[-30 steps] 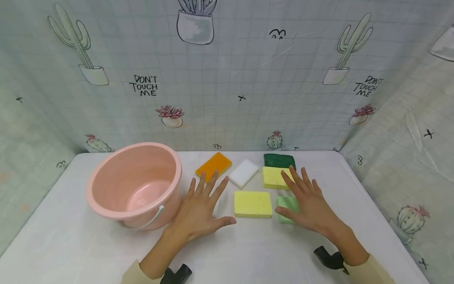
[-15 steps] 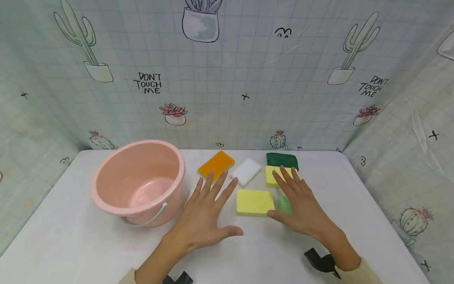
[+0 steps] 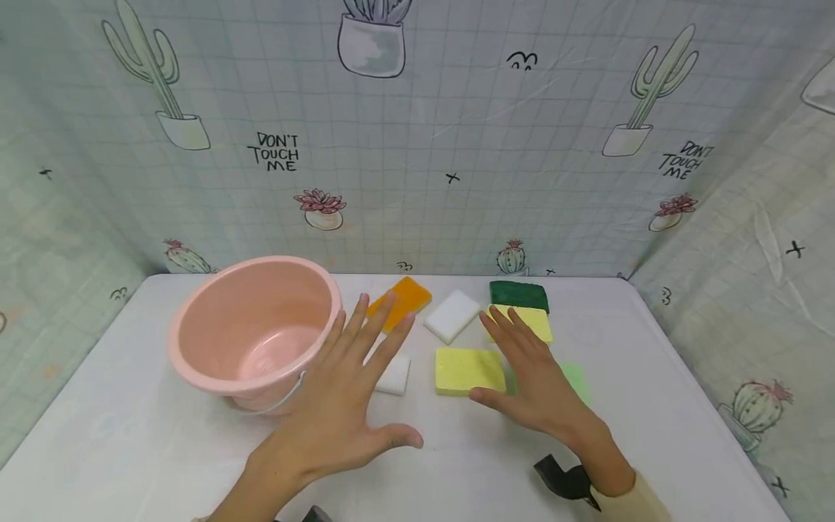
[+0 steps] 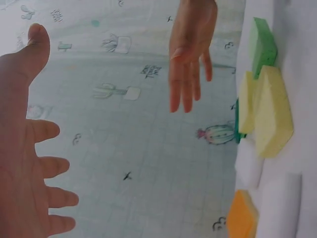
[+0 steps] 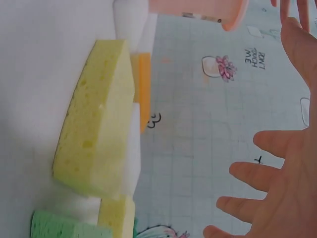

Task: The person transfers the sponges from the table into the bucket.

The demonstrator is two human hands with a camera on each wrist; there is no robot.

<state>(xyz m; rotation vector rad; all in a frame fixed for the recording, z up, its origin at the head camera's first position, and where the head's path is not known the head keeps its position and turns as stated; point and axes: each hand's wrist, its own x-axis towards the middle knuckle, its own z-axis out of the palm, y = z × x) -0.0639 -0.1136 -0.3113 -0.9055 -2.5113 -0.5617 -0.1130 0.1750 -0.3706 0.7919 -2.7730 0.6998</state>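
My left hand is held with fingers spread above the table, overlapping the right side of a pink bucket in the head view. My right hand, fingers straight, hovers over a light green sponge and partly covers it. Neither hand holds anything; the left wrist view shows both raised away from the sponges. Between them lies a yellow sponge. Behind it are a second yellow sponge, a dark green sponge, a white sponge and an orange sponge. Another white sponge is partly hidden by my left fingers.
A white-covered table carries everything. A cactus-print cloth hangs behind it and along both sides. The bucket's thin white handle hangs down its front. Dark curved pieces sit below both wrists.
My right hand has drifted left, uncovering the right part of the light green sponge. My left hand moved slightly right, then back left and nearer. The sponges and bucket keep their places.
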